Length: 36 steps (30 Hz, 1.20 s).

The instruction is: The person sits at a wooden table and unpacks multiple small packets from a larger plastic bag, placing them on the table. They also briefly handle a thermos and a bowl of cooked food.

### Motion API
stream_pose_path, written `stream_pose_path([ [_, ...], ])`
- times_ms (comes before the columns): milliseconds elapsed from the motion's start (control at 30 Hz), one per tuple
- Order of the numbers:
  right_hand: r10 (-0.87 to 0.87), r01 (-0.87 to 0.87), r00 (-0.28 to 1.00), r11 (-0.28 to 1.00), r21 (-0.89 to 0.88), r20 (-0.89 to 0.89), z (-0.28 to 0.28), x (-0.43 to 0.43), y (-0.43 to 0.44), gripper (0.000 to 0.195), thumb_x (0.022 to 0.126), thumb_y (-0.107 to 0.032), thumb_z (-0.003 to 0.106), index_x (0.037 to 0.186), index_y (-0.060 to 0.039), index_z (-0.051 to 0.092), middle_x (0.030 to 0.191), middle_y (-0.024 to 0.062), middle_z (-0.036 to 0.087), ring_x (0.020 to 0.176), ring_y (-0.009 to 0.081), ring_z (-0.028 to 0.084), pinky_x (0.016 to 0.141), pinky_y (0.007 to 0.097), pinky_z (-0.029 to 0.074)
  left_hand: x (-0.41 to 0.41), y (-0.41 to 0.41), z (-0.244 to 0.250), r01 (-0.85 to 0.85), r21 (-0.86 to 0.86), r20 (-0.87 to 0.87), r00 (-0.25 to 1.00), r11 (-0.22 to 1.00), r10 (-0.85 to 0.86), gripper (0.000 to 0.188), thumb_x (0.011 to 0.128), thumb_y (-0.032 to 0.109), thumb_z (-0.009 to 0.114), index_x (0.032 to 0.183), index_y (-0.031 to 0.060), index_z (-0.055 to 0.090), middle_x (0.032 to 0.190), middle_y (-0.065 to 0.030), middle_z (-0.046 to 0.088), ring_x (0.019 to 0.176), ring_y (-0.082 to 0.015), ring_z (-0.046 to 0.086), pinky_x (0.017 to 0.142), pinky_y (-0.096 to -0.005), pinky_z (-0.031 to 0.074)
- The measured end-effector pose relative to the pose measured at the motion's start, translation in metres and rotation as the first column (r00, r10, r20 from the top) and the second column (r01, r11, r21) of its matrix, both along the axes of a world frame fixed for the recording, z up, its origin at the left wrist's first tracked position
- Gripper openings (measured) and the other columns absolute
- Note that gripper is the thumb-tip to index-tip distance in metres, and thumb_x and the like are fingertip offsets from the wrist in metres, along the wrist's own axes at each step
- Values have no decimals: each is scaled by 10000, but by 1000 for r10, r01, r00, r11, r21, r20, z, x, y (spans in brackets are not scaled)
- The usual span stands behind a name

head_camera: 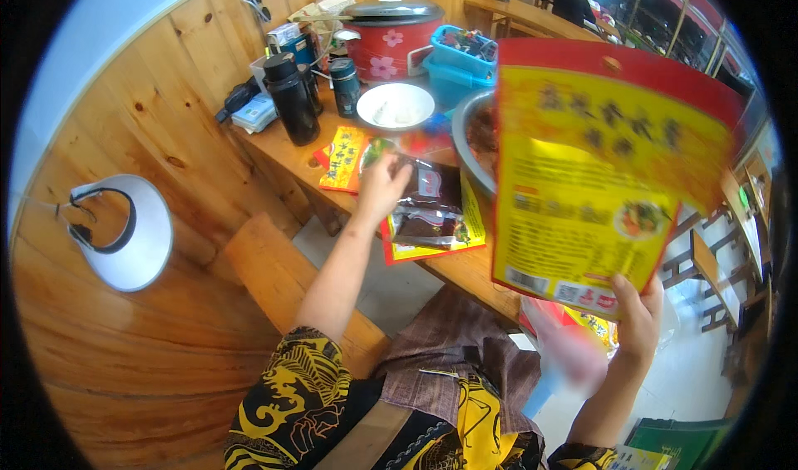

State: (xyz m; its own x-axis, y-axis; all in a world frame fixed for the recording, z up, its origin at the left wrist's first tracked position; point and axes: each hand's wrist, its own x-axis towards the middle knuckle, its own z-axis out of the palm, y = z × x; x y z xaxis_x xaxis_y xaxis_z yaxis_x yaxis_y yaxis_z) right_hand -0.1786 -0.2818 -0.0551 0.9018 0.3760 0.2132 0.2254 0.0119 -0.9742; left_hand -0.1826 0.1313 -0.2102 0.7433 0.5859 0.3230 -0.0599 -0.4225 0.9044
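My right hand [639,317] grips the lower right corner of a large yellow and red food packet [580,183], raised upright close to the camera. Printed writing, a food picture and codes cover its face. Over at the table, the fingers of my left hand [381,186] pinch the left edge of a clear sachet of dark brown contents [433,183]. A second dark sachet [427,228] lies just below it, on top of a flat yellow and red packet [471,233]. Left of that hand, another yellow packet [343,158] rests on the tabletop.
Along the table stand a black thermos [290,99], a teal flask [344,86], a white bowl [396,105], a red electric pot [389,43] and blue baskets [461,55]. A metal basin [464,136] is partly hidden behind the raised packet. A wooden bench [299,283] lies left.
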Motion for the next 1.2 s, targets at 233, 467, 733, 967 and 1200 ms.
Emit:
stream_pose_path([
  [233, 396, -156, 729, 891, -427, 559, 45, 10, 158, 248, 838, -47, 545, 1076, -2, 598, 925, 137, 671, 803, 282, 658, 713, 335, 508, -47, 2, 1, -169, 82, 45, 985, 982, 166, 255, 865, 87, 621, 1093, -23, 592, 962, -136, 641, 851, -209, 646, 764, -291, 511],
  [467, 558, 138, 264, 786, -603, 787, -27, 22, 315, 296, 780, -117, 602, 1073, -84, 609, 917, 99, 653, 855, 284, 646, 736, 382, 508, -91, -8, -13, -263, 418, 155, 964, 869, 218, 205, 820, 14, 615, 1025, 10, 612, 884, -126, 606, 787, -253, 602, 704, -324, 491],
  [733, 660, 127, 437, 627, -769, 611, -116, 34, 387, 457, 759, -230, 683, 1165, -55, 568, 1150, 135, 606, 1098, 303, 561, 873, 412, 462, -102, 13, -9, -363, 581, 150, 927, 729, 342, 519, 867, 75, 554, 1371, 61, 429, 1195, -165, 528, 1154, -322, 456, 981, -426, 336],
  [967, 796, -43, 435, 485, -873, 421, 41, 40, 241, 408, 804, -189, 643, 1154, 6, 564, 1088, 187, 629, 998, 343, 613, 848, 427, 504, -65, 21, -11, -98, 712, -192, 925, 696, 327, 623, 829, 65, 603, 1410, 88, 378, 1099, -156, 567, 1098, -317, 502, 956, -466, 327],
  [1200, 338, 103, 742, 796, -597, 579, 70, 7, 12, 128, 823, -22, 635, 945, 12, 653, 855, 122, 691, 747, 208, 684, 669, 298, 535, -86, 29, -13, -323, 819, 117, 903, 474, 414, 270, 837, 109, 601, 1097, 111, 672, 839, -107, 561, 802, -312, 524, 724, -439, 413],
])
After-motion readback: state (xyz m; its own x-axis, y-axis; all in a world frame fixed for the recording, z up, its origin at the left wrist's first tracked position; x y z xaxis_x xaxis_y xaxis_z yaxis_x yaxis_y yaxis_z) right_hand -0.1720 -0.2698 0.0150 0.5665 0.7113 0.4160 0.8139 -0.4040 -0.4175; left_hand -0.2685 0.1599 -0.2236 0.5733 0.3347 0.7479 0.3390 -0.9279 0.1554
